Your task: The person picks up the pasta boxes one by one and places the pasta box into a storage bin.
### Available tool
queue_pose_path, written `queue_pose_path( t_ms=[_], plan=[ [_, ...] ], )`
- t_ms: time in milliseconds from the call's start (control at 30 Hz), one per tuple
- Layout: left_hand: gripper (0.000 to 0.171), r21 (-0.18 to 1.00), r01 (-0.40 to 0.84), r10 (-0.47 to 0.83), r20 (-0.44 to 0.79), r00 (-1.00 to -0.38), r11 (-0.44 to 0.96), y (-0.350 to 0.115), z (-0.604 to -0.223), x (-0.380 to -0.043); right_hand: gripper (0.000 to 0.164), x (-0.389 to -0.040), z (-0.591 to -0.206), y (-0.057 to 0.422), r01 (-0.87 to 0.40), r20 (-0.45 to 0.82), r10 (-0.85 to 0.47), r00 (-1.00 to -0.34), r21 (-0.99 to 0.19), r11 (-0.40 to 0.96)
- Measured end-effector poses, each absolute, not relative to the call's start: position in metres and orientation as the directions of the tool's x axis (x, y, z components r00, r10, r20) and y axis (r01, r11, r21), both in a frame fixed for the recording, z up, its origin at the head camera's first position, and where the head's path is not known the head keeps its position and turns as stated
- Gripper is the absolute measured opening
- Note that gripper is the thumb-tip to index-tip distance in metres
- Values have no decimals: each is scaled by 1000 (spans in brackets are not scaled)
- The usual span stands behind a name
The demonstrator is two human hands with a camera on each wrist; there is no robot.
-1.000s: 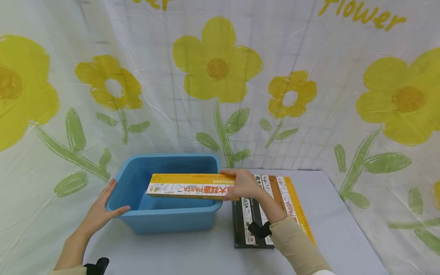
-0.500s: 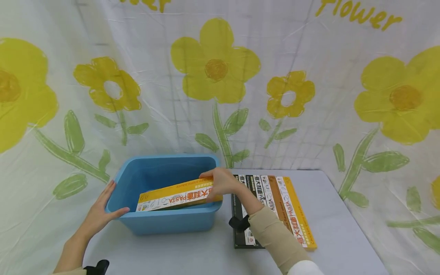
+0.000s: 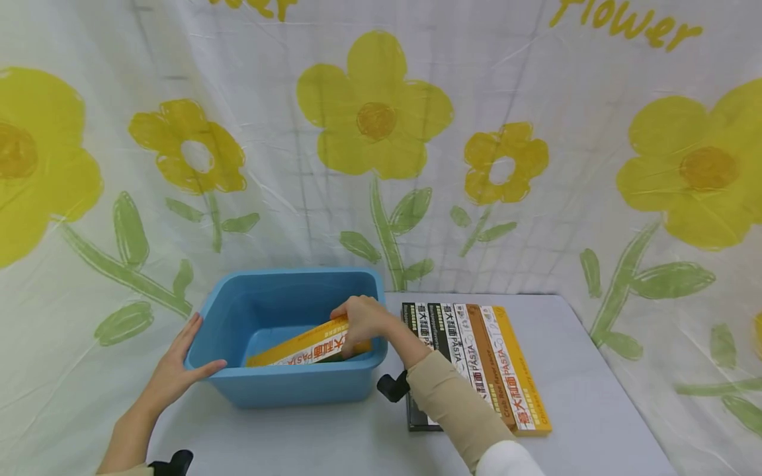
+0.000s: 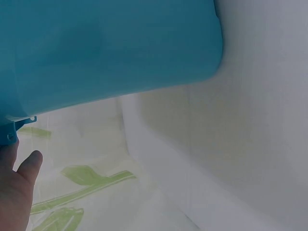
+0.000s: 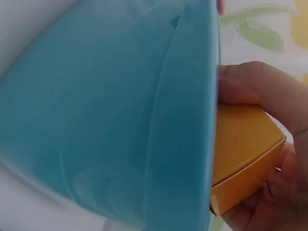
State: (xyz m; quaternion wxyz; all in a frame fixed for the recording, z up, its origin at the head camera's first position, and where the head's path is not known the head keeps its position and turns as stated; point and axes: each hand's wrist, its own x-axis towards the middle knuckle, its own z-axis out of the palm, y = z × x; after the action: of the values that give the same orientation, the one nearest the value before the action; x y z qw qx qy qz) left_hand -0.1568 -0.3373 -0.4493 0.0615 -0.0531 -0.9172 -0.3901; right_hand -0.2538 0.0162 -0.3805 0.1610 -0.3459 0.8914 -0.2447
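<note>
My right hand grips the right end of a yellow and white pasta box, which slants down inside a blue plastic bin. In the right wrist view the thumb and fingers wrap round the orange-yellow end of the pasta box, just behind the rim of the bin. My left hand rests on the left end of the bin with the thumb and fingers spread at its rim. The left wrist view has part of the left hand below the bin's edge tab. The box's lower side is hidden by the bin's front wall.
Right of the bin several pasta boxes lie side by side on the white table, in black, brown and yellow. A white curtain with yellow flowers hangs behind and at both sides.
My right hand has moved left and into the bin with the pasta box, whose left end now sits lower. The left hand has stayed at the bin's left end.
</note>
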Motion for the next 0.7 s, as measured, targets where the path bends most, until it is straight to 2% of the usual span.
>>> queue_pose_path(
  t_ms=[533,700],
  plan=[
    [97,716,169,60,174,-983,677,-335,-448,-157,66,-251,-377,-22,-564,-202,-689,-696,-438,700],
    [97,716,158,50,170,-984,680,-335,-448,-155,69,-248,-374,-26,-546,-279,-692,-666,-451,706]
  ],
)
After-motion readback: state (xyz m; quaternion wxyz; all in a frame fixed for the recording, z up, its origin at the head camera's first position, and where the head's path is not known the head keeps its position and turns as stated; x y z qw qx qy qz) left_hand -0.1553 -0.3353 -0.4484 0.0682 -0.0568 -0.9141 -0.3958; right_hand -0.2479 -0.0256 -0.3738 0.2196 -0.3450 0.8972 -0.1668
